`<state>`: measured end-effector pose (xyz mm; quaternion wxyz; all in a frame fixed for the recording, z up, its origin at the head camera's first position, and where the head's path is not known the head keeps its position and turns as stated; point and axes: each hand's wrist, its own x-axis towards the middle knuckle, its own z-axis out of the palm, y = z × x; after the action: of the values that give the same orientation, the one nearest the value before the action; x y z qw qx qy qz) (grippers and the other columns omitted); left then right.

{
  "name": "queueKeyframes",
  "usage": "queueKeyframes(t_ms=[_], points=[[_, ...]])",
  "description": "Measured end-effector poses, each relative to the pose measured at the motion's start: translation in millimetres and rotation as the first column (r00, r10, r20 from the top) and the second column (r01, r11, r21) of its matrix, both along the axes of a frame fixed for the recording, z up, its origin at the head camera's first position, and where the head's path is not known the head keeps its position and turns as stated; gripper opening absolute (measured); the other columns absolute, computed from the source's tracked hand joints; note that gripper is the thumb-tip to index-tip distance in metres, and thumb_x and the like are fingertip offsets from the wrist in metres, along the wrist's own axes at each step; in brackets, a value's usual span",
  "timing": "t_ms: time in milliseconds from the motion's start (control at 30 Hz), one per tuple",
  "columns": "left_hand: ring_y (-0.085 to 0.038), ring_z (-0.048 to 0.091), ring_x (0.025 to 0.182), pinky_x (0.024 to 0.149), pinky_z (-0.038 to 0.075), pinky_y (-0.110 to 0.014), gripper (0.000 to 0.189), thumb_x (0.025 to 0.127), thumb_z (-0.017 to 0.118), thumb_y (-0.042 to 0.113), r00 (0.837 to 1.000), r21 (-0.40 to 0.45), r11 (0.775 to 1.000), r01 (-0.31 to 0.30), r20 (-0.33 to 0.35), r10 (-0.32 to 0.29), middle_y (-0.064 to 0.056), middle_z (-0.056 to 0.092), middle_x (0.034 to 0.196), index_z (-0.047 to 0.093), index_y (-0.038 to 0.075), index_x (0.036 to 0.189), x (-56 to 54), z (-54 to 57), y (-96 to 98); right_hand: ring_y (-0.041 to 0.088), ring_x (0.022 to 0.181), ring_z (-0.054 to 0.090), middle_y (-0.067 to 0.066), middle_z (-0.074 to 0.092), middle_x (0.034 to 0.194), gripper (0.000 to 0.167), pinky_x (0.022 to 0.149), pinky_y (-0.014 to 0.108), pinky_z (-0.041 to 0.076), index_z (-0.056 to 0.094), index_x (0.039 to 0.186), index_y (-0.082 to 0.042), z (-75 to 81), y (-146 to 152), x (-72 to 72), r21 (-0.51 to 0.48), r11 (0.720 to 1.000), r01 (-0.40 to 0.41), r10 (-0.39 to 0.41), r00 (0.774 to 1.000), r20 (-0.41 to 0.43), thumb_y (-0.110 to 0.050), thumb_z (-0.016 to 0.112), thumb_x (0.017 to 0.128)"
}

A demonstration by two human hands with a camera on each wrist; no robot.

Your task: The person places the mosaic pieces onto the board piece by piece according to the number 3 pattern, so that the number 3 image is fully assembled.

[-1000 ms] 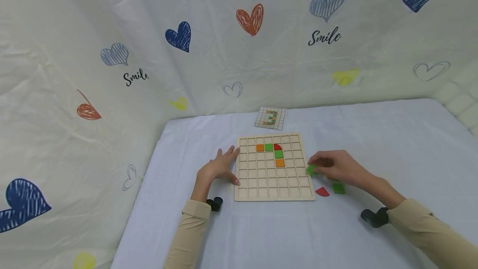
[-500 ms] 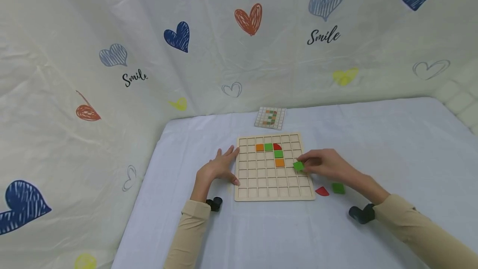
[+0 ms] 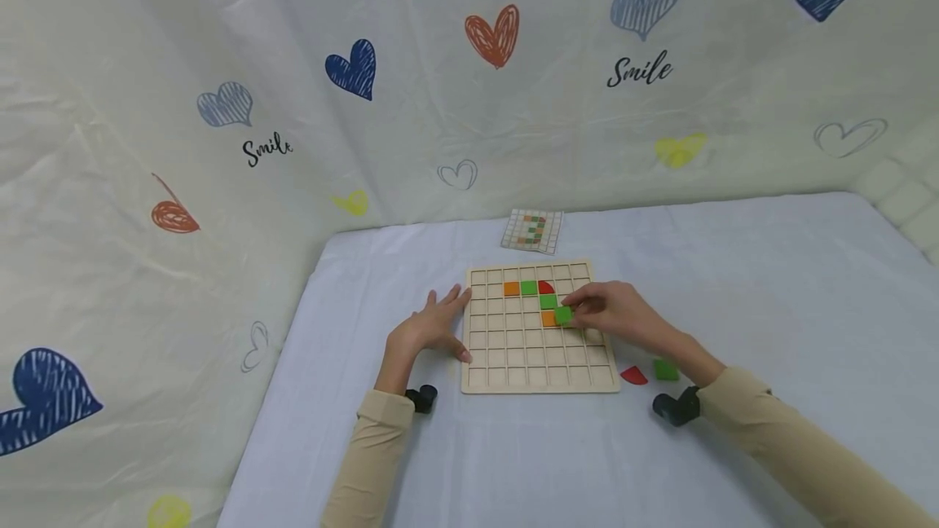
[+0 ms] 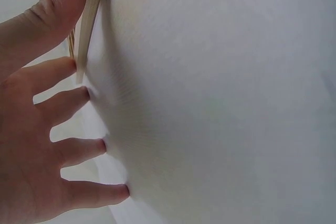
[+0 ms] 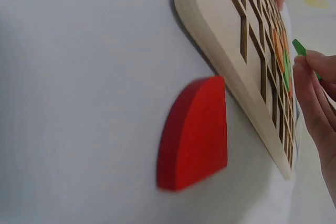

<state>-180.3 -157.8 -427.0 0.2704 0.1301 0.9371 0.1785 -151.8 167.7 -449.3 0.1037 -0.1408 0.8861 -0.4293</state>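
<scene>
A wooden grid board (image 3: 506, 357) lies on the white table. In its cells sit an orange square tile (image 3: 511, 289), a green one, a red quarter-circle tile (image 3: 546, 288), another green tile (image 3: 548, 301) and an orange tile (image 3: 548, 319). My right hand (image 3: 612, 312) pinches a green square tile (image 3: 563, 315) between thumb and fingertips, over the board; it overlaps the lower orange tile's right side in the head view. My left hand (image 3: 433, 328) is spread at the board's left edge, thumb and index finger touching it; the left wrist view shows the fingers (image 4: 58, 106) splayed.
Right of the board lie a loose red quarter-circle tile (image 3: 634, 376) and a green square tile (image 3: 666, 369). Behind the board is a pattern card (image 3: 531, 231) with a coloured grid. A curtain (image 3: 411, 129) printed with hearts hangs behind the table.
My right hand has carried the green tile from beside the board's right edge leftward over the board, up to the lower orange tile. My left hand stays in place.
</scene>
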Motion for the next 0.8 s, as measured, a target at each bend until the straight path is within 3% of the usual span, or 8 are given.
queueKeyframes(t_ms=[333,800], points=[[-0.042,-0.002,0.159,0.121,0.012,-0.073,0.117,0.075,0.093,0.027,1.0,-0.009,1.0,-0.003,0.0,0.003,-0.001,0.008,0.174,0.02,0.023,0.166,-1.0,-0.4,-1.8,0.014,0.085,0.071,0.004,0.077,0.097,0.03,0.082,0.029,0.055,0.076,0.114,-0.002,-3.5,-19,-11.5,0.02,1.0,0.002,-0.002,1.0,-0.001,-0.013,0.082,0.087],[-0.043,-0.003,0.159,0.121,0.012,-0.073,0.117,0.074,0.093,0.027,1.0,-0.004,1.0,-0.01,0.001,0.01,-0.001,0.009,0.174,0.021,0.023,0.166,-2.0,-0.5,-0.6,0.013,0.081,0.07,0.009,0.077,0.099,0.026,0.082,0.035,0.057,0.078,0.108,0.002,-5.0,-44,-24.0,0.048,0.995,-0.088,0.09,0.995,-0.043,-0.008,0.082,0.085]])
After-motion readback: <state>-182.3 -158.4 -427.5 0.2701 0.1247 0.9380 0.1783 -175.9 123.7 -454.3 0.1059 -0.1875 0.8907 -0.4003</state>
